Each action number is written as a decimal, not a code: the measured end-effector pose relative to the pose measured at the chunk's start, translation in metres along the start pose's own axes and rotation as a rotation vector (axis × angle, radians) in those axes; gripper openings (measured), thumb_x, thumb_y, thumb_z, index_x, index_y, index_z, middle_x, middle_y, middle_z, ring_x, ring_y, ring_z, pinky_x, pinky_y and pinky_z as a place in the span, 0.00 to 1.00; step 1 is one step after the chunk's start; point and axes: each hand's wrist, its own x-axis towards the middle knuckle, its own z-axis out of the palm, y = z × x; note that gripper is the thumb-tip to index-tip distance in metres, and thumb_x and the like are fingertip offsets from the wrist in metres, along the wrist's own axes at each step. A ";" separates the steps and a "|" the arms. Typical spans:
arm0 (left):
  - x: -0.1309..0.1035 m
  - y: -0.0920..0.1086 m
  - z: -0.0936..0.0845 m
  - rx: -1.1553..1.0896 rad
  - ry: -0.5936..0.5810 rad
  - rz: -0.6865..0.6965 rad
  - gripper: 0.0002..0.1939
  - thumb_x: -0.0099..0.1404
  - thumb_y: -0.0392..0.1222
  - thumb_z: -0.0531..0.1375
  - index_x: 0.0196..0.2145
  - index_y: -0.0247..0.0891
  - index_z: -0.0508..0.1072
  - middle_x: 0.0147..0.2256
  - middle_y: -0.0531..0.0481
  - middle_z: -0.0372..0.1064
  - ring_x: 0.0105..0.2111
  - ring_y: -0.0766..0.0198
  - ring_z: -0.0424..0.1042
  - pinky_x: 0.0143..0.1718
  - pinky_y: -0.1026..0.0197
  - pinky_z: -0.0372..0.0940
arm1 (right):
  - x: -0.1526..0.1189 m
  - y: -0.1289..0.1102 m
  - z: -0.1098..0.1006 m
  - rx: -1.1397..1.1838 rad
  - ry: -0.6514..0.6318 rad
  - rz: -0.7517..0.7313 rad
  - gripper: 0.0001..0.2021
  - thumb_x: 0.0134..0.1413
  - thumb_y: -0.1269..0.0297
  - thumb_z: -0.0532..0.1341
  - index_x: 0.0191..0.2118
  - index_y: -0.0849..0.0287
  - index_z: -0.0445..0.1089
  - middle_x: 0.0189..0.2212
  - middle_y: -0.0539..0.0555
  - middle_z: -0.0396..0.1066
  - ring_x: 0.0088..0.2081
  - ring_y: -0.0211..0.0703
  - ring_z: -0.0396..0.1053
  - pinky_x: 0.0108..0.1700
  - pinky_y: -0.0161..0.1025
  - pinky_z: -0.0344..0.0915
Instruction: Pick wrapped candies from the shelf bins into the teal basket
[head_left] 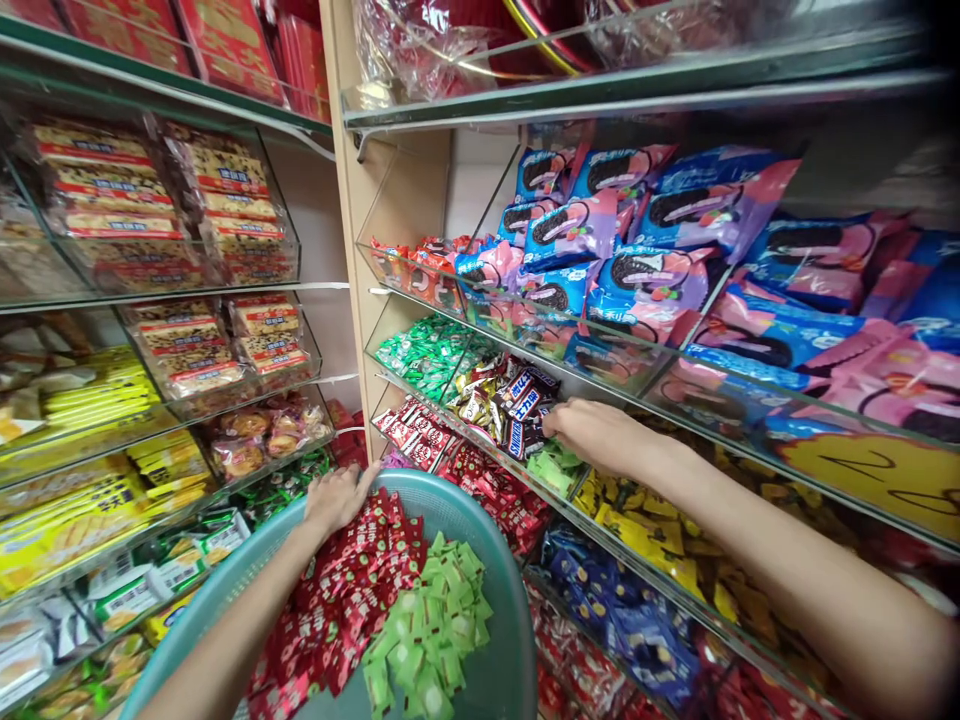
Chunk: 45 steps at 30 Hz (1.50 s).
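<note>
A green plastic basin [499,560] takes up the lower middle of the head view. Red-wrapped candies [349,590] fill its left side, and light green wrapped candies [435,630] lie heaped to the right. My left hand [337,497] grips the basin's far rim, its fingertips partly hidden. On the shelf at right, my right hand [589,435] reaches into a compartment with curled fingers, just above a few light green candies [553,468]. Whatever its fingers hold is hidden. Right beside it are dark Snickers bars [525,400].
Glass-fronted shelves hem in both sides. Above my right arm, a glass ledge holds blue-and-pink cookie packs [562,235]. Lower bins hold yellow candies [645,540] and blue candies [622,610]. Wrapped nut bars [112,190] and yellow packs [75,510] fill the left shelves.
</note>
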 end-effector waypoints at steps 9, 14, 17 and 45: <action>-0.001 -0.001 0.001 -0.039 -0.006 -0.012 0.36 0.57 0.65 0.33 0.37 0.39 0.69 0.41 0.39 0.71 0.43 0.51 0.68 0.45 0.48 0.55 | 0.008 -0.020 0.006 -0.016 -0.080 -0.034 0.15 0.52 0.77 0.48 0.37 0.61 0.71 0.37 0.59 0.71 0.43 0.47 0.66 0.40 0.37 0.59; 0.000 -0.004 0.003 -0.045 -0.002 -0.030 0.37 0.57 0.66 0.33 0.37 0.39 0.70 0.42 0.39 0.71 0.44 0.50 0.67 0.46 0.47 0.54 | 0.007 -0.022 0.005 0.004 -0.098 -0.011 0.15 0.53 0.77 0.49 0.39 0.61 0.71 0.40 0.58 0.70 0.46 0.46 0.64 0.42 0.37 0.58; -0.001 -0.005 0.002 -0.048 -0.003 -0.028 0.37 0.57 0.66 0.33 0.37 0.39 0.70 0.42 0.39 0.71 0.44 0.49 0.67 0.46 0.46 0.54 | 0.003 -0.020 0.003 -0.006 -0.054 -0.022 0.14 0.53 0.77 0.49 0.36 0.60 0.71 0.39 0.58 0.70 0.44 0.45 0.64 0.40 0.36 0.58; -0.002 0.002 -0.003 -0.034 -0.006 -0.031 0.39 0.56 0.66 0.30 0.37 0.38 0.70 0.41 0.37 0.71 0.43 0.49 0.69 0.45 0.48 0.55 | -0.051 -0.108 0.043 0.452 0.287 -0.073 0.10 0.54 0.75 0.49 0.31 0.57 0.65 0.33 0.51 0.68 0.38 0.41 0.64 0.42 0.39 0.58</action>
